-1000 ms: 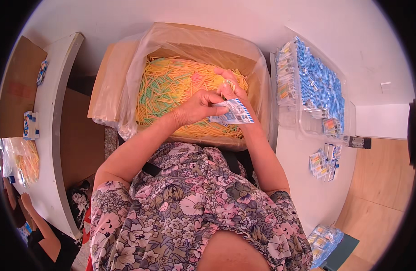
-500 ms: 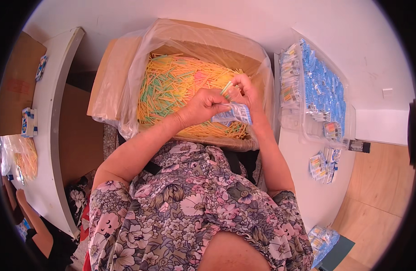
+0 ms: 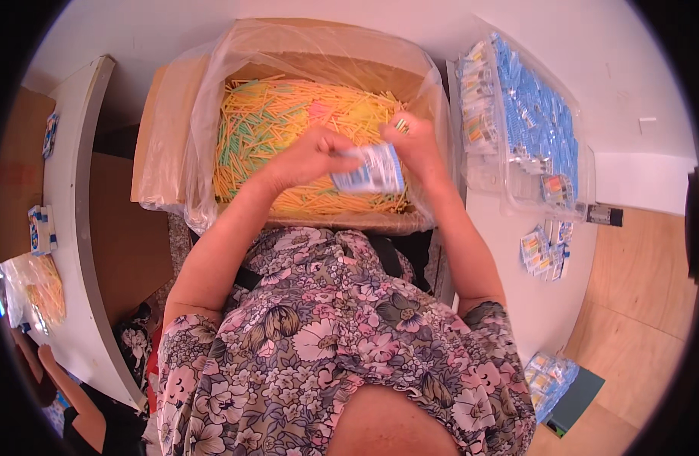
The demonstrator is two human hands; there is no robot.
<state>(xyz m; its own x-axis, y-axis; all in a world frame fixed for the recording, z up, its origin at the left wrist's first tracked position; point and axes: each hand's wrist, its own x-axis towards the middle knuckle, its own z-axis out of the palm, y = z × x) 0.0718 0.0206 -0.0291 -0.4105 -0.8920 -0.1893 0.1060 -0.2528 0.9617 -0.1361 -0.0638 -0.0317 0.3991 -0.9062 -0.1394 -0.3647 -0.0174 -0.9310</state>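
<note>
My left hand (image 3: 310, 158) pinches a small blue-and-white plastic packet (image 3: 374, 171) by its left edge; the packet is smeared by motion. My right hand (image 3: 416, 146) is closed round a little bundle of thin coloured sticks (image 3: 401, 126), whose ends poke out at the top of the fist. The packet's right edge lies close by the right hand, and I cannot tell whether they touch. Beneath both hands stands a cardboard box (image 3: 327, 220) lined with clear plastic. Loose thin sticks (image 3: 281, 129), mostly yellow and orange with some green and pink, fill it.
To the right, a clear plastic bin (image 3: 520, 199) holds many blue-edged packets. Several packets (image 3: 543, 251) lie on the white table beside it, and a blue bag of packets (image 3: 548, 384) is lower right. At left, another person's arm (image 3: 74, 391) is near a white table (image 3: 83, 228).
My hands have drawn apart a little. The packet has swung down and left with my left hand, and my right hand has closed into a fist around the sticks. The view has shifted slightly.
</note>
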